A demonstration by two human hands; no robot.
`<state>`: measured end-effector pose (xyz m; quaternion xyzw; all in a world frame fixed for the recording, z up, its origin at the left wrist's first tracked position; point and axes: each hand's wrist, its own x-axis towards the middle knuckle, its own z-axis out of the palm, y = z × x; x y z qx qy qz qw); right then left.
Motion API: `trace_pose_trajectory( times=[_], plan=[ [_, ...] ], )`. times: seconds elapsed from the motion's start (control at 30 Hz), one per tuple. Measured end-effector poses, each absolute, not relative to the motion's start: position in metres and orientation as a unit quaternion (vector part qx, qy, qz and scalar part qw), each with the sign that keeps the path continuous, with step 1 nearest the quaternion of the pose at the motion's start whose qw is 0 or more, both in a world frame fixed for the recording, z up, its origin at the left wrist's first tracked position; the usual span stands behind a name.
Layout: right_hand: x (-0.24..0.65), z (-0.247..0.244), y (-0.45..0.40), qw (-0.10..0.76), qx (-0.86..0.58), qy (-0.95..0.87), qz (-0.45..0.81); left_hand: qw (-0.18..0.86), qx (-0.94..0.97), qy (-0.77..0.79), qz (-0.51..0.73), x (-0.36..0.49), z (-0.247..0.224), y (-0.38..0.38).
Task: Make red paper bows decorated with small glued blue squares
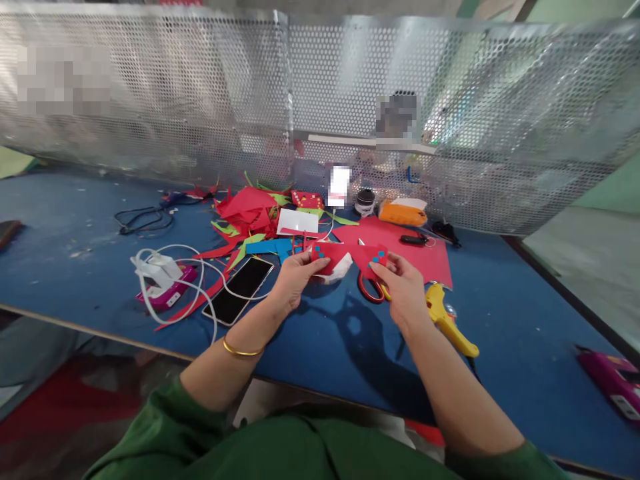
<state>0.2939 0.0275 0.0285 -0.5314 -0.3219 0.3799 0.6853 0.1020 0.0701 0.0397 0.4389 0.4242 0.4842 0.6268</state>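
Note:
Both hands hold a cut red paper piece (336,251) with small blue squares at its two ends, raised over the blue table. My left hand (299,272) pinches its left end between thumb and fingers. Its right end is gripped by my right hand (400,280). Beneath the paper lies a crumpled white piece (339,268), partly hidden. Red-handled scissors (370,288) rest just left of my right hand, their blades partly covered by the red paper.
Left on the blue table (300,347) are a black-screened phone (240,290), white cables and a purple box (173,291). Red scraps (250,210) lie behind. A yellow glue gun (447,320) and red sheet (420,257) are at right, before a perforated metal screen (200,100).

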Motion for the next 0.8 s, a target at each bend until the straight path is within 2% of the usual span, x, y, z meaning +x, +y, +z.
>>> trace_pose_trajectory(
  times=[0.1, 0.17, 0.23, 0.27, 0.33, 0.4, 0.5, 0.63, 0.7, 0.8],
  plan=[
    [0.296, 0.031, 0.027, 0.698, -0.529, -0.311, 0.369, 0.570, 0.451, 0.442, 0.525, 0.099, 0.041, 0.072],
    [0.296, 0.033, 0.026, 0.704, -0.524, -0.314, 0.363, 0.418, 0.503, 0.471, 0.592, 0.095, 0.045, 0.073],
    [0.294, 0.036, 0.024, 0.704, -0.516, -0.324, 0.366, 0.198, 0.603, 0.476, 0.609, 0.093, 0.053, 0.071],
    [0.292, 0.037, 0.022, 0.701, -0.511, -0.335, 0.369, 0.104, 0.665, 0.460, 0.579, 0.093, 0.058, 0.069],
    [0.288, 0.038, 0.020, 0.691, -0.501, -0.365, 0.372, 0.000, 0.775, 0.403, 0.486, 0.095, 0.069, 0.065],
    [0.285, 0.038, 0.017, 0.681, -0.495, -0.399, 0.364, -0.018, 0.843, 0.361, 0.399, 0.101, 0.079, 0.063],
    [0.284, 0.036, 0.016, 0.659, -0.505, -0.438, 0.345, 0.064, 0.880, 0.335, 0.330, 0.108, 0.088, 0.069],
    [0.289, 0.036, 0.013, 0.637, -0.533, -0.475, 0.289, 0.183, 0.854, 0.334, 0.353, 0.105, 0.103, 0.093],
    [0.290, 0.041, 0.006, 0.622, -0.560, -0.500, 0.222, 0.147, 0.843, 0.363, 0.370, 0.097, 0.119, 0.109],
    [0.289, 0.049, -0.011, 0.544, -0.588, -0.579, 0.152, 0.036, 0.829, 0.444, 0.339, 0.079, 0.151, 0.142]
  ],
)
